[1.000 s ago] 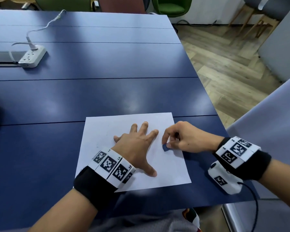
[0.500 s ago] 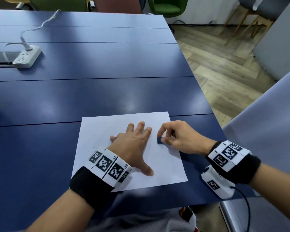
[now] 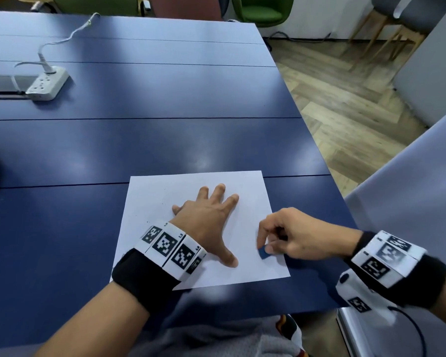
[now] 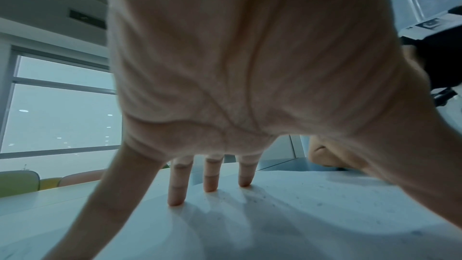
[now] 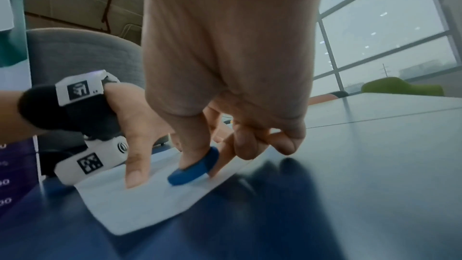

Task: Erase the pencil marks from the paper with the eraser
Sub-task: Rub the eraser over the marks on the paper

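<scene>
Now the left hand (image 3: pixel 208 222) lies flat, fingers spread, on the smooth white paper (image 3: pixel 165 202) at the near right of the glossy blue desk (image 3: pixel 139 145). Right hand (image 3: pixel 296 233) pinches a small rounded blue eraser (image 3: pixel 263 253), pressing it onto the sheet's near right corner.

Shiny counter, matt paper

The blue counter (image 3: pixel 165 140) is smooth and shiny. The white paper (image 3: pixel 155 202) looks matt. The blue eraser (image 5: pixel 193 171) looks rubbery.

The eraser (image 3: pixel 263 252) was blue, the paper (image 3: pixel 165 202) white, the tabletop (image 3: pixel 139 145) dark blue, and the wristbands (image 3: pixel 173 249) black with black-and-white square markers.
</scene>
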Demonstrator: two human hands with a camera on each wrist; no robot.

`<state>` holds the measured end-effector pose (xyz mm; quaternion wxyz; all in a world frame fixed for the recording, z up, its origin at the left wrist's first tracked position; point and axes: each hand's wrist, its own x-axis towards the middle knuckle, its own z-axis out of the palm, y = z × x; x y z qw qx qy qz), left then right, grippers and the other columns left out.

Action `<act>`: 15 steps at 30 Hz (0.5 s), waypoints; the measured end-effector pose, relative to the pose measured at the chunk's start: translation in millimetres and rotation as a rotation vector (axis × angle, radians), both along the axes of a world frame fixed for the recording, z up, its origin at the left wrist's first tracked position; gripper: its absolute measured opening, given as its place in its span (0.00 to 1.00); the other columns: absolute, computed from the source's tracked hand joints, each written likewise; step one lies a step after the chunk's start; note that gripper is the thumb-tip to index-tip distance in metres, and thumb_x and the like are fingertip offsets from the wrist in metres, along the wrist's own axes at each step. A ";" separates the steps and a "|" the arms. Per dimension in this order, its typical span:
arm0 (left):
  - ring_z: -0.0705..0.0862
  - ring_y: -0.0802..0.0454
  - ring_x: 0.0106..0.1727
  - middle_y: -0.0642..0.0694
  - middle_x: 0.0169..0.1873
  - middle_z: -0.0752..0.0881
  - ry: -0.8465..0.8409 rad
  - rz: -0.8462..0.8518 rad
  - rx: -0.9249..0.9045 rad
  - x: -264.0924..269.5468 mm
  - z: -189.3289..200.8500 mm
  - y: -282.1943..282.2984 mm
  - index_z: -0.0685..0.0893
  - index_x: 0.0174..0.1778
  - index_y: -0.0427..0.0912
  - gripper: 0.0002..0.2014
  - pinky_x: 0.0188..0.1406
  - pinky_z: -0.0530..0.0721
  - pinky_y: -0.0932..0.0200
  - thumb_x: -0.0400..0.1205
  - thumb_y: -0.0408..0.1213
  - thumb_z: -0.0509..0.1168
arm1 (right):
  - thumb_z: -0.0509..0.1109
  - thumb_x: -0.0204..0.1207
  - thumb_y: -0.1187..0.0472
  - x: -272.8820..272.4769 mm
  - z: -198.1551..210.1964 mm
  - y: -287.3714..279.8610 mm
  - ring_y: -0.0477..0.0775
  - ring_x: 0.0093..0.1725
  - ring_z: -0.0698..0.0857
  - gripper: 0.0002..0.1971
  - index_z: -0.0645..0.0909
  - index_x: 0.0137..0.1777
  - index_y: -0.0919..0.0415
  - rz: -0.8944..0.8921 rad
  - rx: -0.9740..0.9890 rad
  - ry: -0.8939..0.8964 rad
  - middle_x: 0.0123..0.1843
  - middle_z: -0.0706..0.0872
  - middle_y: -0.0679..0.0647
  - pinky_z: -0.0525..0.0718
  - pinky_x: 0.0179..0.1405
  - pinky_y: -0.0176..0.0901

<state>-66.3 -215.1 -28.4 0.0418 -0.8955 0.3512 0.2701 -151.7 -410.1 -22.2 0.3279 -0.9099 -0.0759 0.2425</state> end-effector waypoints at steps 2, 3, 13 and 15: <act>0.45 0.44 0.84 0.54 0.84 0.40 -0.002 -0.003 0.001 1.0 -1.2 -0.3 0.42 0.84 0.57 0.66 0.66 0.74 0.27 0.57 0.69 0.78 | 0.72 0.74 0.63 4.8 -3.3 1.7 0.43 0.29 0.77 0.06 0.85 0.44 0.50 -0.058 -0.012 -0.055 0.31 0.82 0.48 0.78 0.32 0.37; 0.45 0.44 0.84 0.54 0.84 0.40 -0.005 -0.002 0.000 1.6 -1.4 -0.2 0.42 0.84 0.58 0.66 0.66 0.75 0.28 0.57 0.69 0.77 | 0.72 0.75 0.63 5.3 -5.0 3.5 0.43 0.29 0.76 0.05 0.84 0.44 0.51 -0.098 -0.005 -0.081 0.31 0.81 0.48 0.76 0.32 0.35; 0.44 0.44 0.84 0.53 0.84 0.39 -0.003 -0.001 0.007 1.2 1.1 0.1 0.41 0.84 0.58 0.67 0.68 0.74 0.29 0.58 0.70 0.77 | 0.73 0.75 0.63 -7.5 -3.3 2.7 0.45 0.31 0.78 0.06 0.84 0.48 0.50 -0.066 -0.006 -0.035 0.32 0.82 0.51 0.82 0.38 0.44; 0.45 0.44 0.84 0.53 0.84 0.40 -0.004 -0.002 0.004 0.8 1.1 0.5 0.42 0.84 0.58 0.66 0.67 0.74 0.29 0.58 0.70 0.77 | 0.72 0.74 0.65 -12.0 -4.7 2.3 0.51 0.31 0.80 0.05 0.85 0.44 0.52 -0.088 0.024 -0.043 0.32 0.84 0.54 0.83 0.37 0.47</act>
